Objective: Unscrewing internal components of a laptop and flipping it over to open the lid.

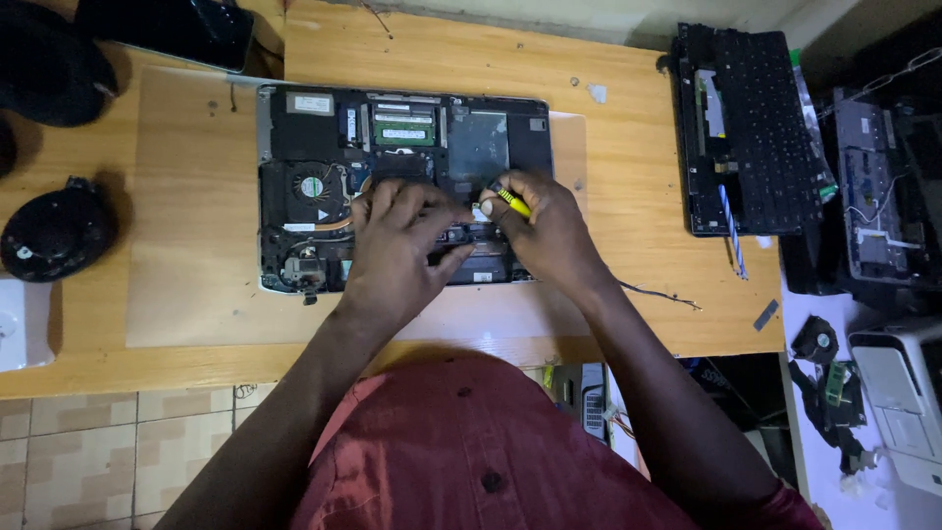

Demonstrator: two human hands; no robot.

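Laptop (402, 186): opened, its base cover off, lying flat on a pale mat (191, 255) at the middle of a wooden desk (638, 196).
Long axis: runs left to right across the view; fan (312, 186) at the left, green memory sticks (403, 128) along the far edge.
Left hand (397, 245): spread palm down, fingers pressing on the near edge of the internals, holding nothing.
Right hand (549, 231): closed round a yellow-handled screwdriver (508, 199), tip angled up-left into the machine.
Risk: the tip could slip and gouge the board, judging by its slant; a loosened screw could drop among the parts.
Nearby: a detached black keyboard (760, 128) at the right.
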